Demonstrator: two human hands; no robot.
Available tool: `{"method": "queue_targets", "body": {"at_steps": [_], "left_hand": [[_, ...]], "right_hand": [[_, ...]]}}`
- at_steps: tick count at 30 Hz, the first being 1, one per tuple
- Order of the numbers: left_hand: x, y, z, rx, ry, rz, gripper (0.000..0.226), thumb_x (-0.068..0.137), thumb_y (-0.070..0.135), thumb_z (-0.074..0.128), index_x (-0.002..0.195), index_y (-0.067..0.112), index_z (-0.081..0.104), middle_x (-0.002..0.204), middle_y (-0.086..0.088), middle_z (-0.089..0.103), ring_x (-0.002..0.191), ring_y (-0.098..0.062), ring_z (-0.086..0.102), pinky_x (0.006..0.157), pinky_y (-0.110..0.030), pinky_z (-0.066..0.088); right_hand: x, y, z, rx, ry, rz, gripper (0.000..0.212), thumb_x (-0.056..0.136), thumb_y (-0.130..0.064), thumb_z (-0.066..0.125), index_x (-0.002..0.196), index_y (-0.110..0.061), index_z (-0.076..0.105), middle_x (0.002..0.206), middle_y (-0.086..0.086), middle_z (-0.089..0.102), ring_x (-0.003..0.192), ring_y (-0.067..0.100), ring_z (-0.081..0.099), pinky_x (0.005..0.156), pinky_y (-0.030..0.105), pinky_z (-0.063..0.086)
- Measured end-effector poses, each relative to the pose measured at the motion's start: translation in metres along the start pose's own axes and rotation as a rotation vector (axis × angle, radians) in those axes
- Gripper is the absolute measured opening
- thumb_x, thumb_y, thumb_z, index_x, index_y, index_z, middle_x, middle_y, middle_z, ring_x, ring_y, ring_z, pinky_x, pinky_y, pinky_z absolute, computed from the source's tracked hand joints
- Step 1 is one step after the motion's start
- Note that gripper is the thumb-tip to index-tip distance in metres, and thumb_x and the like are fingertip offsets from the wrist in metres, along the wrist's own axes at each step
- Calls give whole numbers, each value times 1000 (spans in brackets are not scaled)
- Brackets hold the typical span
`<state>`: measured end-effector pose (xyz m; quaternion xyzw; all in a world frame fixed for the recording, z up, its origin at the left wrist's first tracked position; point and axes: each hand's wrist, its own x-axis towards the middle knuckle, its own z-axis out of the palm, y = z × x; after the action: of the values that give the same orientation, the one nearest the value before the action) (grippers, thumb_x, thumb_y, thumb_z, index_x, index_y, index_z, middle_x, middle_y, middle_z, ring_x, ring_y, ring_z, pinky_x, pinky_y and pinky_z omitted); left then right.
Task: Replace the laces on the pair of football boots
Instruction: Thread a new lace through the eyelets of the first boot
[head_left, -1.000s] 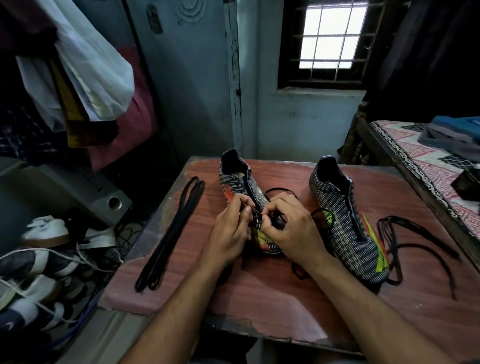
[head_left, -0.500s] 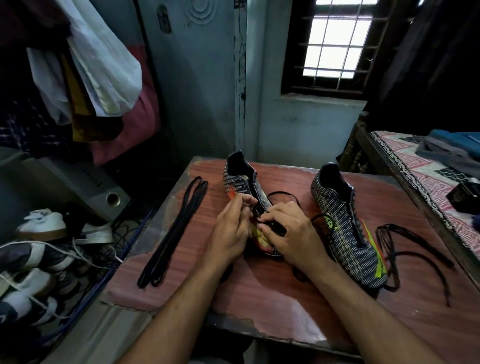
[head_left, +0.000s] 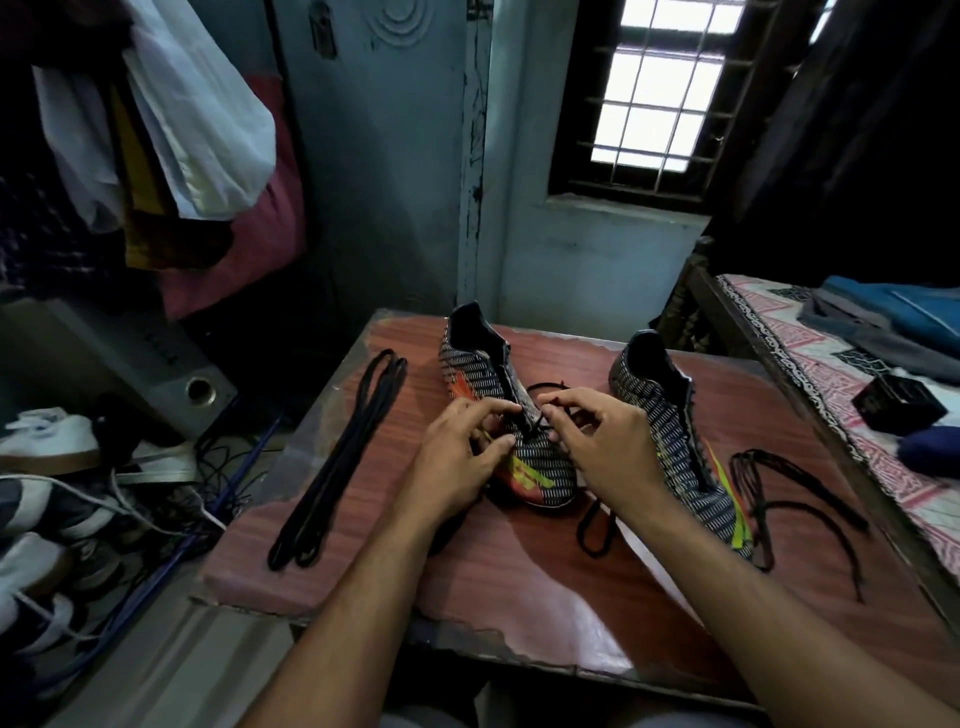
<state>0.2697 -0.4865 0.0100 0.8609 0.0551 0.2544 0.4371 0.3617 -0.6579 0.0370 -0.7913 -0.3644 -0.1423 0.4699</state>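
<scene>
left hand (head_left: 457, 457): fingers curled over the left boot's (head_left: 498, 415) lacing, thumb and forefinger tips close on it; whether they nip the lace cannot be told
right hand (head_left: 602, 441): thumb and forefinger pinch the thin black lace (head_left: 535, 423) just above the boot's throat, other fingers bent and spread
lace: a dark flat cord; one loop arcs behind the right hand, another length trails out under the wrist and curls on the bench (head_left: 519, 561) near the toe
left boot: stands upright mid-bench, heel away, toe toward the person; knit-looking upper in fine black-and-white dashes, orange streak on the side, yellow and red bars at the toe, padded black collar
right boot (head_left: 675, 431): same woven pattern, just right of the right hand, apart from the first boot; thin lime stripes near the toe, throat open and dark
loose lace (head_left: 779, 488): black cord in a slack tangle beside the right boot's toe, ends straying toward the bench's right edge
folded laces (head_left: 343, 462): flat black pair, doubled into a long narrow bundle, lying straight along the bench's left side, well apart from the boots
bench: reddish wood-grain laminate, glossy, its near edge chipped and peeling
bed (head_left: 810, 374): to the right, patterned pink-and-white cloth, a small black box (head_left: 898, 410) on it
floor, left: pale shoes (head_left: 47, 441) and tangled cables in a heap, a grey speaker (head_left: 197, 389) behind
wall: clothes (head_left: 182, 130) hanging, barred window (head_left: 660, 88) lit bright
</scene>
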Motion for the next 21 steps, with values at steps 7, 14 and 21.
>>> {"method": "queue_targets", "body": {"at_steps": [7,14,21], "left_hand": [[-4,3,10,112,4,94,31,88,7,66,115,20,74,98,-1,50,83,-10,51,81,-15,39],[-5,2,7,105,87,76,17,86,14,76,100,21,71,94,8,53,80,-9,55,80,-26,47],[-5,-1,6,81,97,19,19,84,18,83,100,22,76,93,5,62,82,-12,61,79,-29,50]], "right_hand": [[9,-13,0,-144,-153,-104,14,87,-10,79,100,-16,81,94,-12,76,89,-2,69,82,18,55],[23,-20,-5,-326,-274,-194,13,83,-8,78,94,-14,78,88,-8,73,78,0,62,78,23,53],[46,-38,-7,-756,-716,-408,20,94,-15,56,104,-15,73,105,1,66,94,23,66,75,32,48]]}}
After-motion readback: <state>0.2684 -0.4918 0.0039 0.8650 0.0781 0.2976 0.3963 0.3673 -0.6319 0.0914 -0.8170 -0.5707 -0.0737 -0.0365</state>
